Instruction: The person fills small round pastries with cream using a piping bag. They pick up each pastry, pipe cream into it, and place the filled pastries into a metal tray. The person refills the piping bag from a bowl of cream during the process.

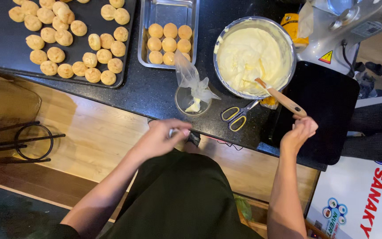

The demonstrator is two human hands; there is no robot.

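Spatula [284, 98] handle, wooden, leans out of the cream-filled metal bowl [254, 56]; my right hand [300, 132] curls just below its tip, fingers bent, barely touching. A firm full grasp would serve best. My left hand [163, 138] pinches something small beside the piping bag [194, 84] standing in a glass [186, 102].

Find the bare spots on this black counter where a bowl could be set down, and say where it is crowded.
Free: the counter strip between the dark tray of puffs and the glass cup, and the black board right of the cream bowl. Crowded: around cup, scissors and spatula handle.
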